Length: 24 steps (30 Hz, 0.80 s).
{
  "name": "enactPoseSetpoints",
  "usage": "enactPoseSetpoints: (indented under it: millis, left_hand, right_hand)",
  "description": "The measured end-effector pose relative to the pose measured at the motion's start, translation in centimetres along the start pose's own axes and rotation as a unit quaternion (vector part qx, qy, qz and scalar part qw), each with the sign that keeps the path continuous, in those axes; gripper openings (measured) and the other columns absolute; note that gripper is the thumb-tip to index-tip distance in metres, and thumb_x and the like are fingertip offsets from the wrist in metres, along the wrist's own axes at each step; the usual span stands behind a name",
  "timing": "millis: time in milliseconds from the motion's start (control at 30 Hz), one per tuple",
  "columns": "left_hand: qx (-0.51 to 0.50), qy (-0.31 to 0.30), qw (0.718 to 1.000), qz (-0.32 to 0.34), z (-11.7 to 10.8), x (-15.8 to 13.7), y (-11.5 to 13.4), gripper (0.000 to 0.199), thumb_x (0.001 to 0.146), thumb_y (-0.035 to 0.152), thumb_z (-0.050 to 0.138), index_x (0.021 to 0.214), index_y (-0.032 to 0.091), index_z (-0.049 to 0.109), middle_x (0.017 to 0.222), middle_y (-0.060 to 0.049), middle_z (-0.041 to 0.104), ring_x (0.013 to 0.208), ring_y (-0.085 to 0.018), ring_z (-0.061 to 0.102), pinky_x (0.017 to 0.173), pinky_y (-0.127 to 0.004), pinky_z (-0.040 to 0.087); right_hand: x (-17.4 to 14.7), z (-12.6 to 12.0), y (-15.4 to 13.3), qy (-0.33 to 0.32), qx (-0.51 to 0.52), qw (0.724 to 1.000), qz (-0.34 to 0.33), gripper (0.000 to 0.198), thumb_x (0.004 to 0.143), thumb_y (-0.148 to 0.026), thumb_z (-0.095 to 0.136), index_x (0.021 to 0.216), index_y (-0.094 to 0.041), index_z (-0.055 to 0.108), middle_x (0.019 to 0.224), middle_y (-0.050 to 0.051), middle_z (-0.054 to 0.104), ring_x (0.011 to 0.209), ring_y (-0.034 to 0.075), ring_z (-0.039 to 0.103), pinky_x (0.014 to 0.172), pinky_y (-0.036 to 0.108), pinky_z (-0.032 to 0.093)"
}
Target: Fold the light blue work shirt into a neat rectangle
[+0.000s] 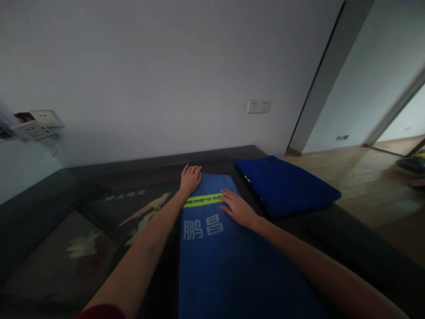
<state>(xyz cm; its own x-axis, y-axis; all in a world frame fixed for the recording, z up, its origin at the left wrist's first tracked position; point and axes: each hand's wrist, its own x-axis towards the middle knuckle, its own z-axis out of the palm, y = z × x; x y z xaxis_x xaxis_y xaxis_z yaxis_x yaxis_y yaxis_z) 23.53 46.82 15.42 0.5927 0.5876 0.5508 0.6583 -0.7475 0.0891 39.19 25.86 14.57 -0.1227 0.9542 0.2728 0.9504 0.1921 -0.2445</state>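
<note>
A blue folded garment (212, 266) lies lengthwise before me on the dark surface. It carries a yellow-green stripe (199, 200) and large pale characters below that. My left hand (191, 178) rests on the garment's far left corner, its fingers bent slightly over the edge. On the right end of the stripe lies my right hand (236, 208), palm down with fingers apart. Both hands touch the cloth without visibly gripping it. The near end of the garment runs out of view at the bottom.
A darker blue folded cloth (285, 186) sits on the right of the dark table (159, 166). The tabletop bears a flower-and-bird picture (146, 212) at left. Behind stands a pale wall with a double socket (259, 106). Wooden floor (358, 177) extends at right.
</note>
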Motion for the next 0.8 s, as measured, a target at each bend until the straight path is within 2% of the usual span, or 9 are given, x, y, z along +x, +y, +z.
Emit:
enactPoseSetpoints:
  millis: [67,133,267,333,433,600,800]
  left_hand:
    - [-0.004,0.003,1.000,-0.030,-1.1,-0.2,0.6,0.036,0.091,0.022,0.037,0.121,0.019,0.056,0.126,-0.011,0.057,0.121,-0.022,0.048,0.115,-0.043,0.018]
    - [-0.008,-0.022,0.998,-0.055,-2.0,-1.3,1.4,0.033,0.089,0.020,0.041,0.116,0.019,0.059,0.124,-0.010,0.058,0.119,-0.023,0.050,0.113,-0.044,0.023]
    - [-0.020,-0.160,0.987,-0.026,-2.5,-5.4,3.3,0.036,0.090,0.034,0.045,0.122,0.023,0.057,0.130,-0.009,0.057,0.125,-0.027,0.046,0.111,-0.049,0.026]
    - [-0.008,-0.191,0.981,-0.022,-2.0,-7.5,4.1,0.044,0.092,0.042,0.041,0.131,0.025,0.050,0.139,-0.009,0.050,0.133,-0.029,0.039,0.111,-0.052,0.024]
    - [0.008,-0.181,0.983,-0.021,-1.3,-9.1,4.6,0.050,0.094,0.046,0.032,0.139,0.027,0.043,0.145,-0.009,0.043,0.138,-0.028,0.032,0.113,-0.052,0.019]
    - [0.014,-0.182,0.983,-0.019,-1.0,-9.2,4.6,0.052,0.095,0.047,0.029,0.143,0.028,0.038,0.149,-0.007,0.038,0.140,-0.026,0.029,0.114,-0.050,0.018]
    - [0.022,-0.181,0.983,-0.033,-0.9,-9.3,4.5,0.051,0.094,0.048,0.029,0.143,0.033,0.036,0.150,-0.004,0.036,0.141,-0.024,0.026,0.114,-0.053,0.014]
  right_hand:
    - [-1.4,0.0,0.0,0.006,-0.003,1.000,0.008,0.047,0.095,-0.039,0.039,0.134,-0.015,0.051,0.143,0.011,0.045,0.136,0.022,0.036,0.113,0.043,0.030]
    - [-2.0,0.1,0.0,0.013,-0.010,1.000,0.020,0.048,0.095,-0.038,0.038,0.135,-0.015,0.050,0.142,0.012,0.046,0.136,0.022,0.036,0.113,0.043,0.030]
    - [-1.6,0.8,-0.6,0.007,-0.046,0.998,0.037,0.049,0.096,-0.036,0.036,0.136,-0.010,0.048,0.145,0.015,0.041,0.138,0.025,0.032,0.113,0.045,0.028]
    - [-1.3,1.3,-0.9,0.001,-0.065,0.997,0.036,0.050,0.096,-0.037,0.035,0.136,-0.010,0.048,0.146,0.016,0.039,0.139,0.026,0.030,0.114,0.046,0.026]
    - [-1.3,1.9,-0.7,-0.011,-0.075,0.997,0.029,0.052,0.097,-0.041,0.032,0.139,-0.014,0.045,0.147,0.013,0.038,0.140,0.025,0.027,0.114,0.046,0.024]
    - [-2.0,2.1,0.0,-0.016,-0.063,0.998,0.019,0.057,0.096,-0.051,0.029,0.142,-0.018,0.040,0.148,0.010,0.037,0.141,0.023,0.024,0.114,0.047,0.021]
    - [-2.1,2.2,-0.1,-0.010,-0.062,0.998,0.026,0.058,0.095,-0.055,0.026,0.142,-0.023,0.039,0.147,0.008,0.038,0.141,0.025,0.025,0.113,0.061,0.008]
